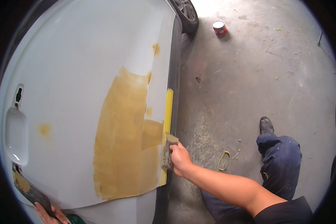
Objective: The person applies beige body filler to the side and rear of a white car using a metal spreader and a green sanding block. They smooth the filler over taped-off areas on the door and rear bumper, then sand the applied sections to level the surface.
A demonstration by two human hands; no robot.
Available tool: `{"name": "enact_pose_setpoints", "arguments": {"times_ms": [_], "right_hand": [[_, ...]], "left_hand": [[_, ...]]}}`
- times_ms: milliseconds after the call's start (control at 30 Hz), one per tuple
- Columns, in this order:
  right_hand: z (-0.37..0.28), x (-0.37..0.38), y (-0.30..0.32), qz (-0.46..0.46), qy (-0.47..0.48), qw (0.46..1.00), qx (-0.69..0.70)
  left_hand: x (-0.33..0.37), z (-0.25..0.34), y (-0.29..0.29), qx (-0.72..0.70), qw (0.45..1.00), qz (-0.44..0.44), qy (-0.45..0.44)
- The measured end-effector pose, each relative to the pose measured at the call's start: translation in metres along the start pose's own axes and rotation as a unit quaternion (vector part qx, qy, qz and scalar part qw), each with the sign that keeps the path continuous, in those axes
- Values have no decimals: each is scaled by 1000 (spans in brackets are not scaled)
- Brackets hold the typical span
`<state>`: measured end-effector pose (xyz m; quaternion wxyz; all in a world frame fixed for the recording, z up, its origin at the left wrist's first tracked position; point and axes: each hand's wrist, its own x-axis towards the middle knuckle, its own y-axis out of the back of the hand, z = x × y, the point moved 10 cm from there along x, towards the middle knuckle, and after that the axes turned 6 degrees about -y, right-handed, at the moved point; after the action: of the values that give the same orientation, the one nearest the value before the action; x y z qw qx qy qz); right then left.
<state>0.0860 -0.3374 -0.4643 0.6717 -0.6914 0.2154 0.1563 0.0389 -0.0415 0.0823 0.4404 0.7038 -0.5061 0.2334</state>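
Along the black lower trim (174,59) of the white car door (78,48), the right hand (181,159) pinches a flat filler spreader (168,158), fingers closed and thumb against its face. The spreader overlaps the yellow masking tape (168,106) at the edge of the broad tan body filler patch (117,138); whether its blade bears on the surface cannot be told. At the lower left, the left hand (48,214) grips the near end of a dark mixing board (37,198) loaded with tan paste; the rim of the view cuts off part of this hand. Judged risks: uneven pressure or a tilted blade could leave ridges where the patch meets the tape; a stroke carried past the tape could smear filler onto the trim; paste that stiffens on the board could drag and tear the coat. The board lies close to the recessed door handle (16,134), so a careless turn of the wrist could foul it. On the concrete floor (235,82), a loop of yellow tape (223,161) near the person's boot (266,125) could stick underfoot. An open red tin (219,27) stands well apart, near the wheel.
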Motion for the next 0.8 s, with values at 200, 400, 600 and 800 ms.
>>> {"name": "enact_pose_setpoints", "arguments": {"times_ms": [200, 400, 600, 800], "right_hand": [[7, 11, -9, -14, 10, 1000, -18], [14, 18, -16, 6, -5, 1000, 3], [9, 16, -30, 48, 16, 992, -116], [-15, -24, -76, 60, 93, 962, -251]], "left_hand": [[1, 10, 6, -58, 997, 5, 58], [-1, 17, 9, -20, 999, 16, 48], [0, 7, 7, -84, 996, -15, 31], [0, 13, 4, -40, 999, 7, 12]]}}
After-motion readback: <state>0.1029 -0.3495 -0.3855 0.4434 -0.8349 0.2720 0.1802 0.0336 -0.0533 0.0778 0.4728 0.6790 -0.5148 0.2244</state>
